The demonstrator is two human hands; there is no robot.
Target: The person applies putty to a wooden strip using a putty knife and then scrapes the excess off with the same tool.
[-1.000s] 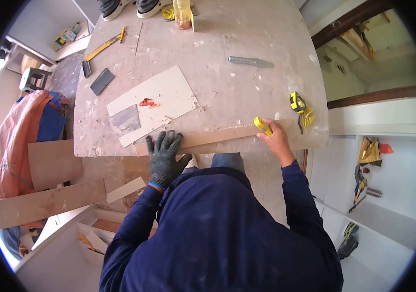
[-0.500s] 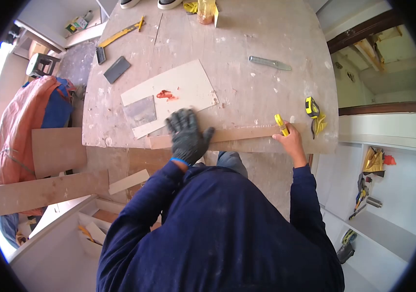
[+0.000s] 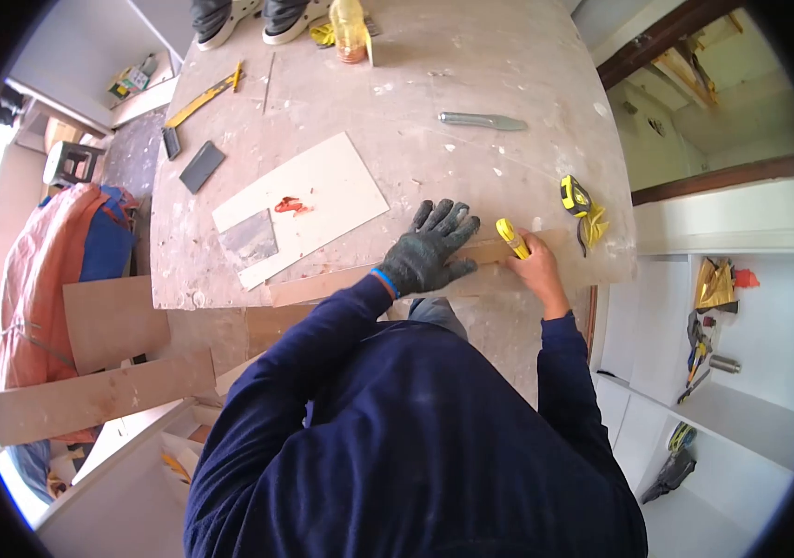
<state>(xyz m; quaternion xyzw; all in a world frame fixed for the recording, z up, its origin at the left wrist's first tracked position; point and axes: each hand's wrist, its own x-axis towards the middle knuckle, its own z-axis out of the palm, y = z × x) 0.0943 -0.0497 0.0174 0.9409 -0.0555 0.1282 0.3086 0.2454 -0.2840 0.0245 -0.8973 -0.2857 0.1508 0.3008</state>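
A long thin strip of brown board (image 3: 323,282) lies along the near edge of the worktable. My left hand (image 3: 428,251), in a dark grey work glove with a blue cuff, rests on this strip with its fingers spread. At the strip's right end, my bare right hand (image 3: 538,270) is closed around a yellow utility knife (image 3: 512,239). The knife's blade end cannot be made out. Left of my gloved hand lies a pale board (image 3: 332,177) with a red-orange smear and a grey rectangular patch.
On the worktable (image 3: 397,84) are a tape measure (image 3: 574,195), a grey-green handled tool (image 3: 481,121), a dark block (image 3: 202,167), a yellow try square (image 3: 200,105) and a bottle (image 3: 349,33). Another person's shoes (image 3: 287,33) show at the far edge. Cabinet shelves (image 3: 741,409) stand right.
My gloved left hand has slid right along the strip, closer to my right hand. The right hand keeps its hold on the knife. The camera view has shifted slightly.
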